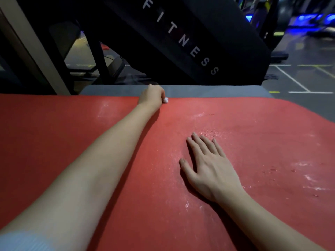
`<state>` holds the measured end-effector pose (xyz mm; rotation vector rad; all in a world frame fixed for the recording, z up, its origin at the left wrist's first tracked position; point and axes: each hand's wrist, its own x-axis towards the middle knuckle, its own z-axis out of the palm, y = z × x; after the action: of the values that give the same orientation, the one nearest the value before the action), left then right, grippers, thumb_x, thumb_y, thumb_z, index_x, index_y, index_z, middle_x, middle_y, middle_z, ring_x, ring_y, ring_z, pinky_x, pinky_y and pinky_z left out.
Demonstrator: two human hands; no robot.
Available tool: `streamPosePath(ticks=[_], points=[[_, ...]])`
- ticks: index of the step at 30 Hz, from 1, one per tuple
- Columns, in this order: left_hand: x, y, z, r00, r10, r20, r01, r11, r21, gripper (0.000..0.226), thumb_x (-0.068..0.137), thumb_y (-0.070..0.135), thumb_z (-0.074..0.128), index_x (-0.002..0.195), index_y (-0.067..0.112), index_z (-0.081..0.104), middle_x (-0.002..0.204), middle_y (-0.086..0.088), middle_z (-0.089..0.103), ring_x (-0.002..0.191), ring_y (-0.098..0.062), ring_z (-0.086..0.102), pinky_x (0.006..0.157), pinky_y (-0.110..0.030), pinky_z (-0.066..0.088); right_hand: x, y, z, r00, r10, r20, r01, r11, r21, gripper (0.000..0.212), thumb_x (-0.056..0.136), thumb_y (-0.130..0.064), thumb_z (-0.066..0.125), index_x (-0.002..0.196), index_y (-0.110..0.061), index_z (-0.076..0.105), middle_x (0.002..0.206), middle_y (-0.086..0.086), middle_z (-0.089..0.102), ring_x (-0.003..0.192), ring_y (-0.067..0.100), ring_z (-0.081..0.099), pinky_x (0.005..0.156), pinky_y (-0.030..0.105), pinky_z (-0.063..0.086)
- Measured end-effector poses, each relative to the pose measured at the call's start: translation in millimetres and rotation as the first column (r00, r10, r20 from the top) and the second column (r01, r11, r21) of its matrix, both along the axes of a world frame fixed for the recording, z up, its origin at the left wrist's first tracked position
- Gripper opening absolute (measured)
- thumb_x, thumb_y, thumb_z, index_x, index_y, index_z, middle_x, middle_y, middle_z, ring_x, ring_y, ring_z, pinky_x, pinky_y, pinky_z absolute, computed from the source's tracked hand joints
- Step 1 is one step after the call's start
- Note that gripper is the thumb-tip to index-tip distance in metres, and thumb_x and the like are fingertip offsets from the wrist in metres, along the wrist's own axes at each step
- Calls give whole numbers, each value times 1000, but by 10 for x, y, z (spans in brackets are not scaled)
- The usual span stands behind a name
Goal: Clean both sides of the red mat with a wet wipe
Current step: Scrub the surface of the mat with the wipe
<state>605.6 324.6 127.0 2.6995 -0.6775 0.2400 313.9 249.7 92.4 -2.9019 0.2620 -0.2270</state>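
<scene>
The red mat fills the view from 3 through 6 to 9 o'clock. A black fitness machine looms at 12, just past a grey pad bordering the mat's far edge. The right hand lies flat with its fingers spread at 4 o'clock, with bare mat around it. Well apart, at that far edge, the left hand clutches a balled wet wipe.

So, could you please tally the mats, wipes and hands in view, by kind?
Mats: 2, the red mat and a grey mat under its far edge
Hands: 2, left hand and right hand
Wet wipes: 1, the wet wipe
Total: 5
</scene>
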Motion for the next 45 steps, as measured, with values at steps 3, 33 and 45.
streamPosePath(ticks=[3, 33, 45], points=[[138, -148, -18, 1000, 15, 21, -14, 1000, -26, 20, 89, 14, 67, 106, 16, 78, 113, -18, 66, 103, -43, 64, 87, -38, 50, 7, -11, 2, 1000, 2, -6, -2, 1000, 3, 75, 94, -65, 18, 159, -28, 14, 166, -9, 4, 153, 8, -3, 125, 36, -1], [-1325, 897, -124, 956, -292, -11, 292, 956, 43, 12, 87, 19, 74, 96, 23, 81, 96, -1, 77, 93, -24, 70, 83, -39, 54, 31, -22, -71, 1000, -7, -18, 5, 997, -77, 77, 92, -64, 20, 157, -22, 23, 166, -1, 18, 152, 19, 12, 125, 43, 6], [-2140, 1258, -228, 961, -265, -73, 256, 960, -114, 10, 88, 18, 73, 94, 21, 80, 96, -4, 76, 94, -28, 69, 84, -40, 53, 8, 23, -17, 999, -31, -18, 30, 997, -78, 72, 92, -59, 26, 153, -21, 33, 162, 2, 28, 150, 21, 22, 124, 43, 11]])
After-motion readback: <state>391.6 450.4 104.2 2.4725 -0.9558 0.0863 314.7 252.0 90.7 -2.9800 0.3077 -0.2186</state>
